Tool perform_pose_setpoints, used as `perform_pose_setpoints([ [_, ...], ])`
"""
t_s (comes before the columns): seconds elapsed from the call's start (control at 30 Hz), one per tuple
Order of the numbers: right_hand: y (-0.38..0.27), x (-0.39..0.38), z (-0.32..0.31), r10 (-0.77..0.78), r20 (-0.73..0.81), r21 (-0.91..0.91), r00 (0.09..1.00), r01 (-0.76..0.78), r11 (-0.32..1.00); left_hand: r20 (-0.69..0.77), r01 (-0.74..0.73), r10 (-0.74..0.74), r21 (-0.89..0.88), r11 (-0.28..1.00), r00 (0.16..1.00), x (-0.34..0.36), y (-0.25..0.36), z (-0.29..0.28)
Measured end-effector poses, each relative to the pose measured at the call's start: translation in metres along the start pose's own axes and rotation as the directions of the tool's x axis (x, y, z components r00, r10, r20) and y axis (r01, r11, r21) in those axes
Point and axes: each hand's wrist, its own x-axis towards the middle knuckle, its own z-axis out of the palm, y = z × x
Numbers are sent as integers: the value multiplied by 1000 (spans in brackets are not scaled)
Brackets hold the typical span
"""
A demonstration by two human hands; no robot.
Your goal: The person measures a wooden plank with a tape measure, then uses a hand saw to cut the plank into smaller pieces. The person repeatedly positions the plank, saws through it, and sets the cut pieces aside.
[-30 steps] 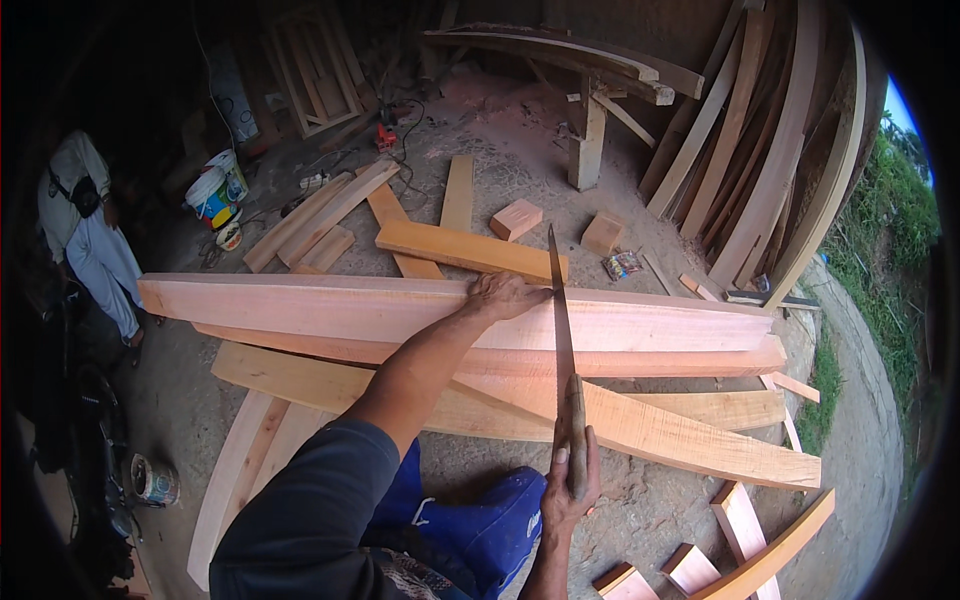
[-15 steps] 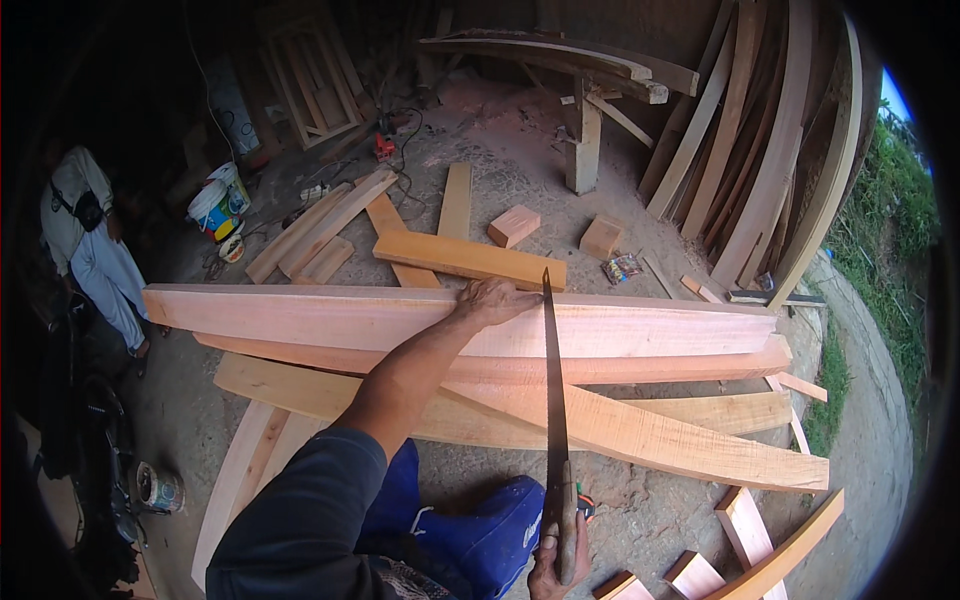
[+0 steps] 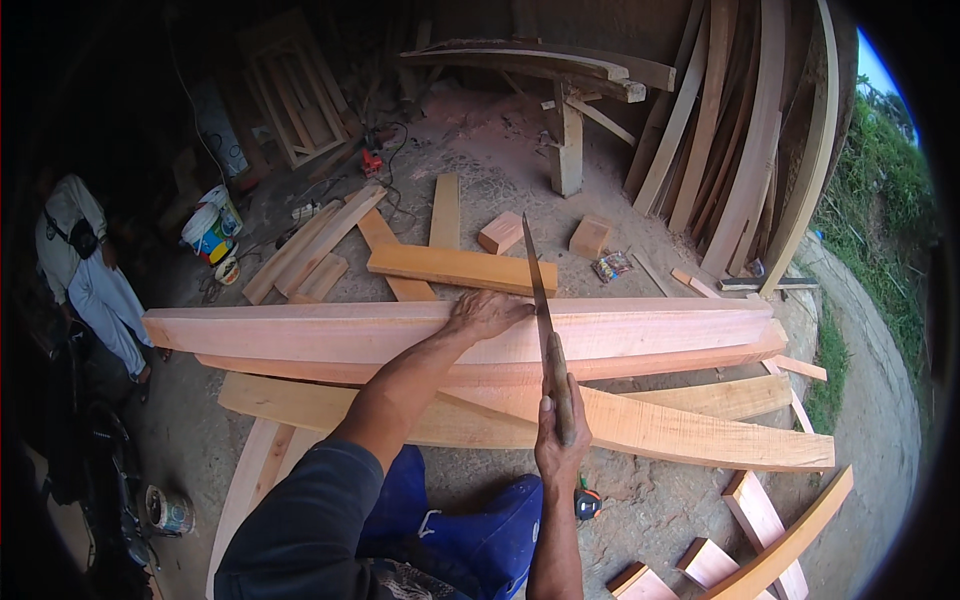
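My right hand (image 3: pixel 560 430) grips the wooden handle (image 3: pixel 560 385) of a handsaw, whose long blade (image 3: pixel 537 280) points away from me across the edge of a long pink board (image 3: pixel 650 325). My left hand (image 3: pixel 490 315) is closed over that board's top edge, just left of the blade. The board lies on a second reddish board (image 3: pixel 680 364) and curved pale timbers (image 3: pixel 700 435). A short orange plank (image 3: pixel 440 265) rests beyond them. A small black-and-green tape measure (image 3: pixel 588 504) is on the ground beside my right forearm.
A person (image 3: pixel 85 250) stands at left near a motorbike (image 3: pixel 100 470) and buckets (image 3: pixel 208 230). Loose offcuts (image 3: pixel 760 530), a red tool (image 3: pixel 371 162) and cables lie on the floor. Planks (image 3: pixel 740 130) lean at back right, beside a wooden bench (image 3: pixel 566 150). A path (image 3: pixel 870 380) runs along the right.
My right hand and the saw went down toward me, then moved forward again. My left hand stays on the board. The view has shifted slightly, with the background lower in it.
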Motion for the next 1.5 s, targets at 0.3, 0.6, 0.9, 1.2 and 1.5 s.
perform_pose_setpoints([
  [0.3, -9, -9, 4, 51, 3, -52, 999, -51, 997, 166, -103, 108, -36, 994, 980, -4, 5, -15],
  [0.6, -7, -30, 1, -24, -61, -105, 998, 17, 994, 342, -130, 119, 10, 992, 932, 14, -26, 6],
  [0.9, -51, -165, -82, -90, 80, -356, 993, 113, 927, 320, -200, 194, -14, 980, 927, 27, -33, 9],
  [1.2, 3, 10, 28, 22, -10, 10, 1000, -22, 1000, 321, -82, 61, 52, 995, 945, 10, -21, 0],
  [1.5, -43, -148, -65, -29, 29, -330, 999, 37, 943, 265, -53, 42, 36, 998, 963, 17, -28, 14],
])
